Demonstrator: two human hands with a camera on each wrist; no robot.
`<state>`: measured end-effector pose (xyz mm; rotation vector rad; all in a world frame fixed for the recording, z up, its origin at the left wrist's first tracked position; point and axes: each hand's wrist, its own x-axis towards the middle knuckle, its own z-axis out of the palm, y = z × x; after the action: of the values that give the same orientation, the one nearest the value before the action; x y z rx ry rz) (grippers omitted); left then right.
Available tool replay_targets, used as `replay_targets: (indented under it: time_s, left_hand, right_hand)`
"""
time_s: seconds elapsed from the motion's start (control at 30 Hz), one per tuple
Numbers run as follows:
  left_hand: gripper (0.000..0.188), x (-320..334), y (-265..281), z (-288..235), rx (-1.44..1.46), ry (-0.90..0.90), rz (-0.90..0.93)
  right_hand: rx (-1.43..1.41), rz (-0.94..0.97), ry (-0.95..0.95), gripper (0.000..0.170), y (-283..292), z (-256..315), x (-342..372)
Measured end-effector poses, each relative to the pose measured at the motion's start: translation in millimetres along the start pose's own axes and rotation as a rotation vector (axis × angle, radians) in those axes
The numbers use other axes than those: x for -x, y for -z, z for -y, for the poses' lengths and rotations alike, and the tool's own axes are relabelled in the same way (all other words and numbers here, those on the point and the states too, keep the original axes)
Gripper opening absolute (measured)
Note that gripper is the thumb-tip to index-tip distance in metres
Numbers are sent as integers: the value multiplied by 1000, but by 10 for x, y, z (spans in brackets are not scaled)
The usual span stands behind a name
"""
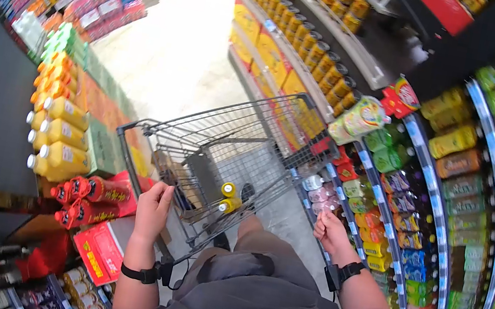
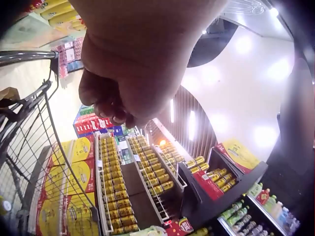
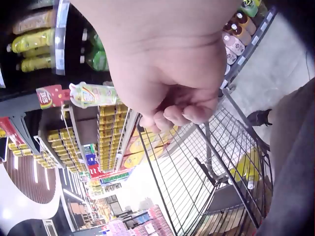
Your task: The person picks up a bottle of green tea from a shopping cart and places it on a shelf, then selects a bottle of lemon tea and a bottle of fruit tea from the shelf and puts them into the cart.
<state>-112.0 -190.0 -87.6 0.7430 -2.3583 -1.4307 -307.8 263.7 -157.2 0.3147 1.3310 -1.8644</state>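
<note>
My left hand [image 1: 153, 209] is raised beside the left side of a dark wire shopping cart [image 1: 198, 136], fingers curled toward the palm and nothing seen in them. Apart from the cart's rim, the same hand [image 2: 130, 73] shows its bent fingertips in the left wrist view. The right hand [image 1: 334, 236] is held up near the drinks shelf on the right. Its fingers [image 3: 173, 115] curl in with no object in them; in the right wrist view they overlap the cart's wire side. Yellow bottles [image 1: 228, 205] lie in the cart near my legs.
Large yellow juice bottles [image 1: 66, 152] and red bottles [image 1: 95, 200] stand on a display at left. Rows of bottled drinks [image 1: 457, 165] fill shelves at right. A rack of golden cans [image 1: 317, 58] stands ahead, beside a pale floor aisle [image 1: 173, 29]. Stacked pink packs [image 1: 98, 6] lie farther off.
</note>
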Motion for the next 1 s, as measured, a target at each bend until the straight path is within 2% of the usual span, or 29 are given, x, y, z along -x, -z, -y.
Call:
replay_targets:
  time_s: [0.1, 0.17, 0.23, 0.3, 0.43, 0.57, 0.77, 0.83, 1.0]
  left_hand:
    - [30, -24, -163, -111, 6, -109, 36]
    - [28, -61, -248, -235, -44, -109, 120]
    - [29, -115, -365, -392, -36, -193, 139]
    - [30, -176, -494, -506, -8, -162, 194]
    - [31, -294, -820, -834, -34, -287, 244]
    - [34, -357, -1269, -1254, -45, -379, 349]
    - [34, -291, -2172, -1797, -2, -377, 472]
    - [33, -242, -2467, -1992, -55, -448, 492]
    - [30, -17, -3020, -2535, -3, -412, 543]
  right_hand:
    - [-50, -24, 90, 27, 111, -12, 353]
    - [-123, -78, 166, 26, 174, -27, 553]
    - [-156, -113, 222, 29, 251, -46, 729]
    - [-173, -105, 271, 31, 358, -72, 875]
    - [-223, -149, 339, 35, 594, -107, 1222]
    - [-263, -254, 398, 36, 874, -133, 1631]
    - [-161, -438, 408, 39, 1434, -65, 2177]
    - [-125, -468, 427, 38, 1639, -12, 2323]
    - [-91, -484, 454, 35, 2199, 172, 2571]
